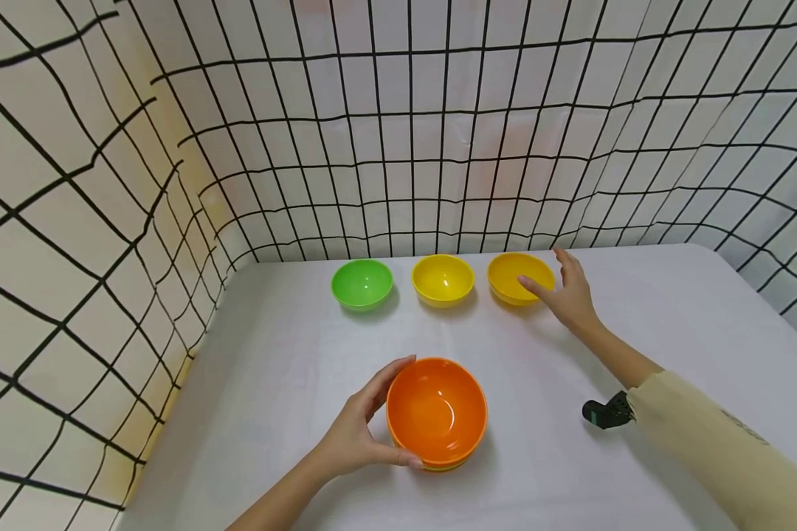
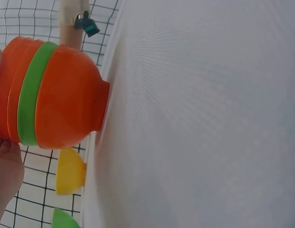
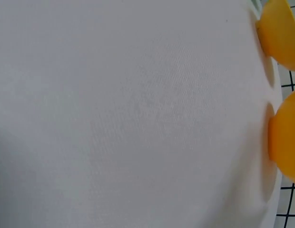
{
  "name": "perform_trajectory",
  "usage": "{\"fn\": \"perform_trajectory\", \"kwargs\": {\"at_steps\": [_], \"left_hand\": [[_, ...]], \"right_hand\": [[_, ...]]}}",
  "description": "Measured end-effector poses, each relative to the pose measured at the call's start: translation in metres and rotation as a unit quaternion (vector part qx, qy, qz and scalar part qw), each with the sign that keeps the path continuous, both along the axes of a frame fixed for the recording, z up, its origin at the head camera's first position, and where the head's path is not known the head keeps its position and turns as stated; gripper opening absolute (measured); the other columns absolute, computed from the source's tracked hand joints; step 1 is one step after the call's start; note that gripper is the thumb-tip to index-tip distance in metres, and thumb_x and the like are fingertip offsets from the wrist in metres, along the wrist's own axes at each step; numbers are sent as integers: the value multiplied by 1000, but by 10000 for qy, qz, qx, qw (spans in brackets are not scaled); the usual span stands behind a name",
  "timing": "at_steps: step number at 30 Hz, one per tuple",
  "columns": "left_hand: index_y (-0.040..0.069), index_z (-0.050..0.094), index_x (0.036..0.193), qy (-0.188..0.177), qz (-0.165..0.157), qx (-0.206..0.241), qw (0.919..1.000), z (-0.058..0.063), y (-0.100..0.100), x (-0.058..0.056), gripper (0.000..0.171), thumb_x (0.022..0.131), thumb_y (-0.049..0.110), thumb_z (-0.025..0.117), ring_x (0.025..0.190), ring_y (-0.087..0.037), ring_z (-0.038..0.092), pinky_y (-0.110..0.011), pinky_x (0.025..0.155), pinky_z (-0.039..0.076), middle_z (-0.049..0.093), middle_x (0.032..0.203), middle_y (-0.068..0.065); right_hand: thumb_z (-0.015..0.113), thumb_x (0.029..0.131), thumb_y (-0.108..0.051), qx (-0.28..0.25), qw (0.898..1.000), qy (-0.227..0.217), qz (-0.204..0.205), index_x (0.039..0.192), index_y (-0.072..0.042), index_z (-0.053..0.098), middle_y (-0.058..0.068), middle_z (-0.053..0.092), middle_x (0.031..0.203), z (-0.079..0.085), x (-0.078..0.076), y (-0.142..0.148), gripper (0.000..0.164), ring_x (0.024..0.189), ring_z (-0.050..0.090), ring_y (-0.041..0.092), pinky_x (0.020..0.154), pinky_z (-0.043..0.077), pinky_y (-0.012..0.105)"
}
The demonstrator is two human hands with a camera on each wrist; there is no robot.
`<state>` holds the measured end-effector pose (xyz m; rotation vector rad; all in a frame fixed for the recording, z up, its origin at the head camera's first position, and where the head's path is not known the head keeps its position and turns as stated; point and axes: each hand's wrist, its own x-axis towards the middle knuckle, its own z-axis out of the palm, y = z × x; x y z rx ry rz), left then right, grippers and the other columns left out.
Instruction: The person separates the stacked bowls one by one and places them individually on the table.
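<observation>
My left hand (image 1: pixel 359 434) holds a stack of nested bowls (image 1: pixel 436 411) at the table's middle, thumb along the near rim and fingers round the far left side. An orange bowl tops it; the left wrist view shows a green bowl (image 2: pixel 34 95) between orange ones. My right hand (image 1: pixel 573 296) reaches to the rightmost yellow bowl (image 1: pixel 510 274), its thumb overlapping the rim and the other fingers spread behind the right edge. In the right wrist view that bowl (image 3: pixel 286 137) stands upright on the table, and the hand itself is out of sight.
Left of that bowl, another yellow bowl (image 1: pixel 442 280) and a green bowl (image 1: pixel 361 285) stand in a row along the table's back. A white wall with black grid netting (image 1: pixel 409 118) rises behind and at the sides. A black device (image 1: pixel 606 411) sits at the right sleeve.
</observation>
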<state>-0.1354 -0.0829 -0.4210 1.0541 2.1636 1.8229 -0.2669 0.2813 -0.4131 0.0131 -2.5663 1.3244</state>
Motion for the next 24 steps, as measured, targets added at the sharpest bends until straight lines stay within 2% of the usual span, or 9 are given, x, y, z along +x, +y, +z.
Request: {"fn": "perform_trajectory", "kwargs": {"at_steps": [3,7,12,19,24], "left_hand": [[18,28,144,-31,3,-20,10000,-1,-1,0,104,59,17,88,130,-18,39,-32,109,34,37,145,1],[18,28,144,-23,20,-42,10000,-1,-2,0,103,60,17,87,130,-18,39,-31,108,34,37,144,1],[18,28,144,4,27,-60,10000,-1,-3,0,103,60,17,87,130,-18,39,-32,108,34,38,144,0],[18,29,144,2,29,-49,10000,-1,-2,0,102,60,16,87,130,-18,39,-32,109,34,38,144,0],[18,28,144,5,23,-57,10000,-1,-1,-1,102,60,17,87,131,-18,38,-32,109,33,37,145,0]], "right_hand": [[67,83,-38,-193,9996,175,135,148,-7,16,16,19,150,3,5,-4,88,136,20,36,114,19,46],[66,86,-21,-510,9948,731,485,144,-4,26,16,29,146,4,12,-12,73,136,26,31,114,21,35],[62,86,-2,-774,9857,1167,942,140,3,32,21,34,140,11,24,-31,62,131,31,33,111,25,27],[59,83,9,-1361,9638,1482,1749,135,7,38,21,39,137,19,49,-58,56,129,36,22,108,28,20],[59,84,8,-1263,9488,1631,2392,135,7,37,20,40,138,19,65,-69,56,130,37,15,108,29,19]]}}
